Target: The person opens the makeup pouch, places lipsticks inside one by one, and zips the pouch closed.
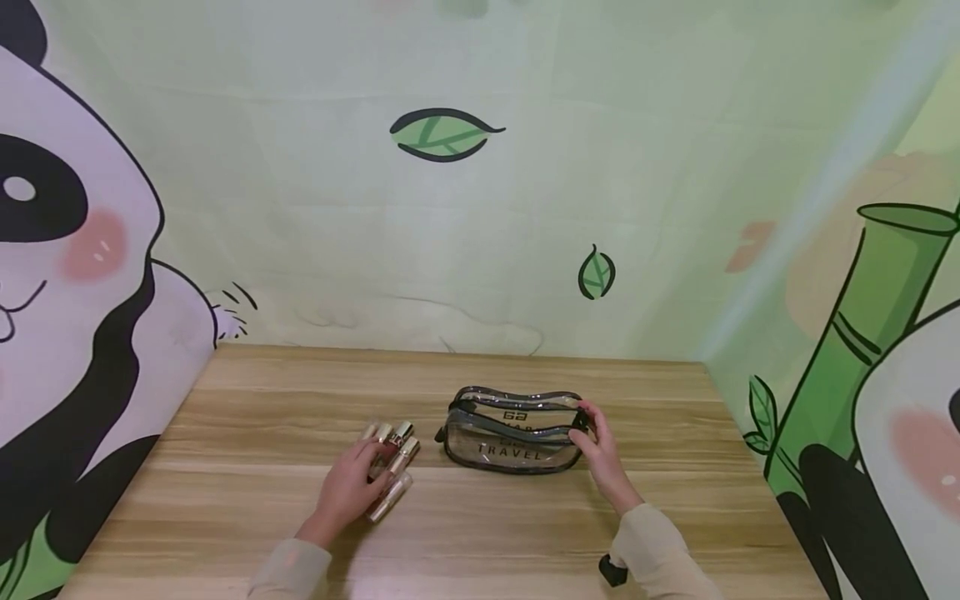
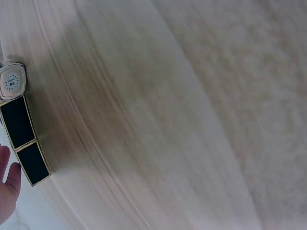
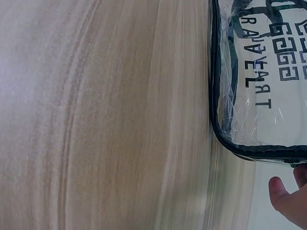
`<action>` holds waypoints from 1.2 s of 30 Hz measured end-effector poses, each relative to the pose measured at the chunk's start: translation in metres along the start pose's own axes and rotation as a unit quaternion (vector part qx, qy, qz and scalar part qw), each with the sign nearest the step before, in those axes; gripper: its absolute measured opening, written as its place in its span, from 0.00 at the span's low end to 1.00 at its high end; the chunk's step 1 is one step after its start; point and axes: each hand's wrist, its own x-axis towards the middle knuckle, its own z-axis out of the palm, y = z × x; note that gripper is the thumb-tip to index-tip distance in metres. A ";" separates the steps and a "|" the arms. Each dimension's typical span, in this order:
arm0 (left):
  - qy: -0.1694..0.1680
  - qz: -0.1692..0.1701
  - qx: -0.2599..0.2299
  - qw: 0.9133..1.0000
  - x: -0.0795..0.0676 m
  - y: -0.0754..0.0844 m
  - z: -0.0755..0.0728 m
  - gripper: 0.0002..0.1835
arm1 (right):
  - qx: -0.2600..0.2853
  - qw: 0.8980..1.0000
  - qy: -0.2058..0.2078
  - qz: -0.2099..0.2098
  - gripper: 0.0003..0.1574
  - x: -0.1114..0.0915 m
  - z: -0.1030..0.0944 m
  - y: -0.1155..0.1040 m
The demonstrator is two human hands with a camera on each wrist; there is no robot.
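My left hand is over several slim lipstick tubes lying side by side, thumb and fingers around one in the group. The left wrist view shows a black lipstick tube with gold edges beside my fingertips, and a pale tube end marked 04. My palm hides part of the group. To the right stands a clear pouch with black trim and the word TRAVEL, its top parted. My right hand holds its right end, thumb in front and fingers behind. A corner of the pouch fills the upper right of the right wrist view.
Both things lie on a wood-grain table. Behind its far edge hangs a pale green backdrop printed with leaves, pandas and bamboo. A black device sits at my right wrist by the sleeve.
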 end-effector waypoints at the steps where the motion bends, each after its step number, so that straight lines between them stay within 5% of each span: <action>1: 0.000 -0.001 0.002 1.000 0.000 -0.001 0.000 0.19 | -0.002 1.000 0.000 0.001 0.28 0.000 0.000 0.000; 15: 0.002 0.001 0.014 1.000 -0.001 -0.005 0.005 0.19 | -0.024 1.000 -0.009 0.011 0.27 -0.001 -0.003 -0.014; 28: -0.010 -0.006 0.013 1.000 -0.002 -0.005 0.004 0.20 | -0.091 0.991 0.027 -0.090 0.19 -0.009 0.001 -0.046; 36: -0.001 0.002 0.011 1.000 -0.003 -0.006 0.005 0.19 | -0.110 0.990 0.047 -0.078 0.15 0.003 -0.002 -0.022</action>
